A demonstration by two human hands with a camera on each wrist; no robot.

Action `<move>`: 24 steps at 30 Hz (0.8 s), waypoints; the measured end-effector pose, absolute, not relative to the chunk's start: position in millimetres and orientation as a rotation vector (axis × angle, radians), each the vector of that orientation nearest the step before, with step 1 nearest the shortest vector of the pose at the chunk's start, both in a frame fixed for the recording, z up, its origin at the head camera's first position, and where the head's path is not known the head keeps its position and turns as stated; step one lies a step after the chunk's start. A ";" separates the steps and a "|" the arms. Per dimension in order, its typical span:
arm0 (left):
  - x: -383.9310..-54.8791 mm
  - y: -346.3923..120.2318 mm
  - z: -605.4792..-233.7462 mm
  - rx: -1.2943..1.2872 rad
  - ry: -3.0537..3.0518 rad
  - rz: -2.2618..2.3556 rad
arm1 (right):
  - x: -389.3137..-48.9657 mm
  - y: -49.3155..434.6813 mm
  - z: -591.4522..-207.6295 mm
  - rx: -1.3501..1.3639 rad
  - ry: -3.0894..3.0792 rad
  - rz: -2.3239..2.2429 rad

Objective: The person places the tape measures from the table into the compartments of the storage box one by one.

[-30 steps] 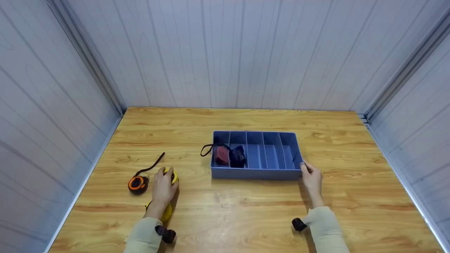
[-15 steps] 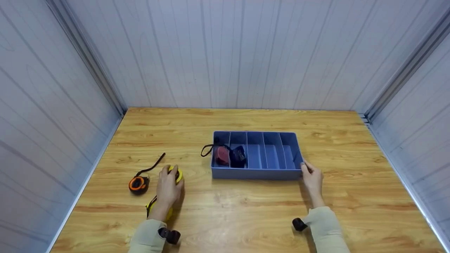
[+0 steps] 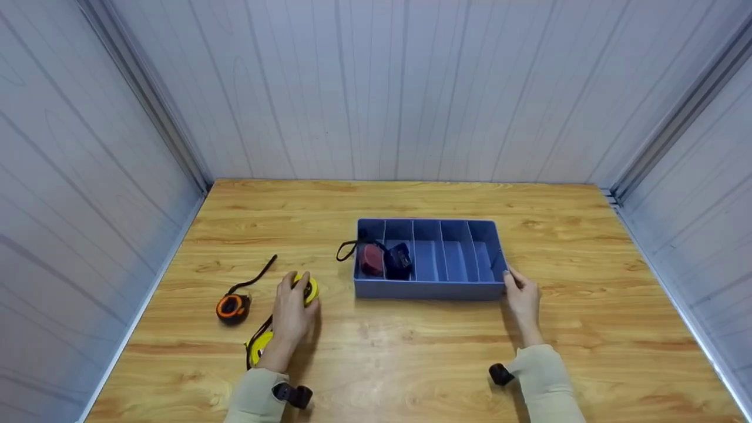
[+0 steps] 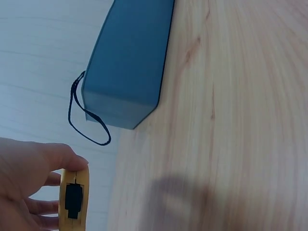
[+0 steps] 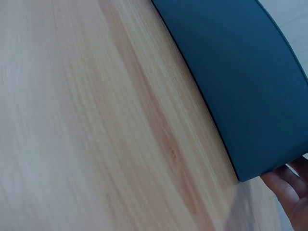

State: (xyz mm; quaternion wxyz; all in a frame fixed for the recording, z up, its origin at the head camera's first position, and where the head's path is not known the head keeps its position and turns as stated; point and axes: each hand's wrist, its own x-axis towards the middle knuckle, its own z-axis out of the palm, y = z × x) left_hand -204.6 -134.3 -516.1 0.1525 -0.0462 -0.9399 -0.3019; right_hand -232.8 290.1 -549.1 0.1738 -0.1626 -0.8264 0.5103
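My left hand (image 3: 292,313) grips a yellow tape measure (image 3: 312,289) between thumb and fingers, left of the blue divided box (image 3: 429,290). The left wrist view shows the tape measure's yellow edge (image 4: 62,211) with a black part on it. At the box's right front corner, my right hand (image 3: 522,299) holds on, thumb at the rim and fingers along the outer side wall. A red tape measure (image 3: 371,260) sits in the leftmost compartment, and a dark blue tape measure (image 3: 398,262) in the one beside it. A black strap loop (image 3: 345,251) hangs over the left wall.
An orange-and-black tape measure (image 3: 232,308) with a black strap lies on the wooden table (image 3: 405,364) at the left. Partly behind my left wrist lies another yellow tape measure (image 3: 257,346). Pale panel walls (image 3: 376,88) enclose the table at the back and sides.
My left hand has moved right and slightly away from me with the yellow tape measure, uncovering more of the other yellow one. The right hand and the box have stayed in place.
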 end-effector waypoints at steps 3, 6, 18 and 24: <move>-203.8 -129.9 -514.4 -0.145 -2.680 -0.875 | -232.5 289.6 -548.3 -0.476 -2.349 1.462; -203.4 -124.9 -513.1 -0.147 -2.671 -0.879 | -232.6 289.2 -548.0 -0.492 -2.352 1.467; -204.2 -103.9 -508.1 -0.160 -2.622 -0.929 | -232.3 290.7 -548.7 -0.484 -2.362 1.460; -204.8 -94.0 -508.5 -0.169 -2.612 -0.942 | -232.5 289.0 -548.7 -0.468 -2.347 1.395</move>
